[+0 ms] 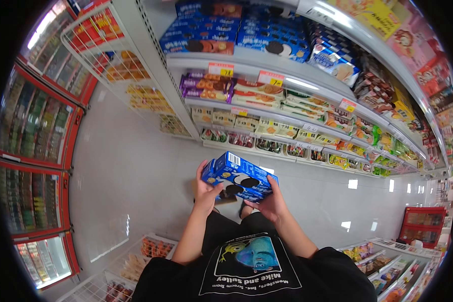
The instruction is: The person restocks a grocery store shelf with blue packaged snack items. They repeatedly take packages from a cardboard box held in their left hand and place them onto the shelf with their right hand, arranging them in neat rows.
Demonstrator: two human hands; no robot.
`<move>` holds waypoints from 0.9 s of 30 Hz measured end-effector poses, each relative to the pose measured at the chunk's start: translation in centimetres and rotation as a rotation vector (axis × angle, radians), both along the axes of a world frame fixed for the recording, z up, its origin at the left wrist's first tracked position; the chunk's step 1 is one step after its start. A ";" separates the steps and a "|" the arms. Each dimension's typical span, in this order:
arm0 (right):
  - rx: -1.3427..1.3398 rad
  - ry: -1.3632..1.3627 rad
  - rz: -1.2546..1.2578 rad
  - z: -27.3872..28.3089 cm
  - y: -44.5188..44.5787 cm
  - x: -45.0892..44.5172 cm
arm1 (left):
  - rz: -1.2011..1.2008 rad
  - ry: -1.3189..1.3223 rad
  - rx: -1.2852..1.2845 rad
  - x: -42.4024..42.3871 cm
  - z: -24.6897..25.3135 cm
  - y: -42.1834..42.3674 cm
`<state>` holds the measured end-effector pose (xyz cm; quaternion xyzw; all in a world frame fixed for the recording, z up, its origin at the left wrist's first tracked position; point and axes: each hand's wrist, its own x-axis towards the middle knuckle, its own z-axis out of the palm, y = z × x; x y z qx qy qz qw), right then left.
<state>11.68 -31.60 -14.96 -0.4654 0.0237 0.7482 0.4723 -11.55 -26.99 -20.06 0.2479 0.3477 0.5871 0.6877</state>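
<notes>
Blue sandwich-cookie boxes (246, 180), at least two of them stacked, are held in front of my body above the floor. My left hand (207, 188) grips their left end, its thumb on the printed front. At the other end my right hand (272, 198) wraps the lower right corner. The printed fronts show dark cookies with white cream, and a barcode is visible on the upper box's end. Ahead of me, similar blue cookie boxes (273, 36) stand in rows on the upper shelf. My fingers beneath the boxes are partly hidden.
A snack shelf rack (302, 122) with price tags runs across the front. Left of it stands a white wire rack (109, 71). Red-framed glass-door coolers (66, 166) line the far left. Bins of packaged snacks (392, 268) lie behind right, and wire baskets (143, 253) behind left.
</notes>
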 end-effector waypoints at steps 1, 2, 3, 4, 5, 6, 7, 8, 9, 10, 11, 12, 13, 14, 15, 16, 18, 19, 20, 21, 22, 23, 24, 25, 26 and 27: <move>0.020 0.026 0.003 1.2 0.6 -0.6 | 0.011 0.020 0.010 -0.4 1.3 1.2; 0.077 -0.007 0.039 1.6 1.2 -1.1 | 0.021 0.040 0.020 -0.9 2.6 2.3; 0.106 -0.029 0.081 2.3 1.6 -1.6 | 0.033 0.059 0.029 -1.4 3.9 3.2; 0.135 -0.059 0.119 3.0 2.0 -1.9 | 0.039 0.107 0.103 -1.9 5.5 4.1; 0.164 -0.090 0.155 3.7 2.3 -2.2 | 0.054 0.127 0.116 -2.4 6.8 4.7; 0.235 -0.188 0.229 4.2 2.4 -2.8 | 0.076 0.154 0.128 -3.1 7.9 5.0; 0.286 -0.211 0.246 4.5 2.3 -3.2 | 0.098 0.180 0.141 -3.9 9.1 5.5; 0.379 -0.365 0.247 3.7 2.6 -3.4 | 0.095 0.180 0.133 -4.3 10.4 5.9; 0.456 -0.508 0.249 3.9 2.7 -4.5 | 0.100 0.179 0.130 -4.8 11.2 5.9; 0.490 -0.552 0.128 4.3 2.6 -5.7 | 0.105 0.177 0.129 -5.3 12.0 5.9; 0.516 -0.610 0.118 4.9 2.8 -6.7 | 0.111 0.174 0.128 -5.8 12.7 6.1; 0.447 -0.505 0.069 5.0 3.0 -7.3 | 0.110 0.172 0.143 -6.6 12.9 6.0; 0.380 -0.400 0.023 5.3 3.4 -7.8 | 0.134 0.139 0.155 -7.4 13.3 6.0; 0.434 -0.308 0.016 5.8 3.6 -8.2 | 0.159 0.106 0.167 -8.2 13.8 6.0; 0.402 -0.263 -0.009 6.5 3.5 -9.0 | 0.184 0.071 0.176 -8.8 14.3 5.9; 0.435 -0.195 -0.091 6.5 3.7 -10.0 | 0.180 0.058 0.173 -9.4 15.4 5.5; 0.472 -0.090 -0.253 7.4 4.0 -11.9 | 0.243 0.017 0.121 -11.4 15.6 5.9; 0.491 -0.017 -0.241 7.1 4.1 -12.1 | 0.278 -0.006 0.096 -12.6 15.5 6.1; 0.490 0.026 -0.206 6.9 4.4 -12.4 | 0.290 -0.025 -0.016 -14.4 15.0 6.4; 0.492 0.060 -0.192 7.0 4.5 -12.4 | 0.248 -0.011 0.058 -15.2 16.1 6.3; 0.511 0.087 -0.171 6.8 4.5 -12.6 | 0.246 0.026 0.069 -15.7 16.7 6.1; 0.529 0.114 -0.150 6.5 4.4 -12.8 | 0.243 0.063 0.079 -16.3 16.9 5.9; 0.552 0.142 -0.121 6.5 4.4 -13.3 | 0.225 0.091 0.096 -16.9 16.8 5.7; 0.571 0.138 -0.109 6.6 4.4 -13.9 | 0.205 0.119 0.112 -17.4 16.4 5.6; 0.590 0.133 -0.100 6.8 4.4 -14.6 | 0.184 0.147 0.129 -17.8 16.3 5.7; 0.600 0.128 -0.089 7.2 4.3 -15.4 | 0.141 0.200 0.168 -17.9 16.2 5.5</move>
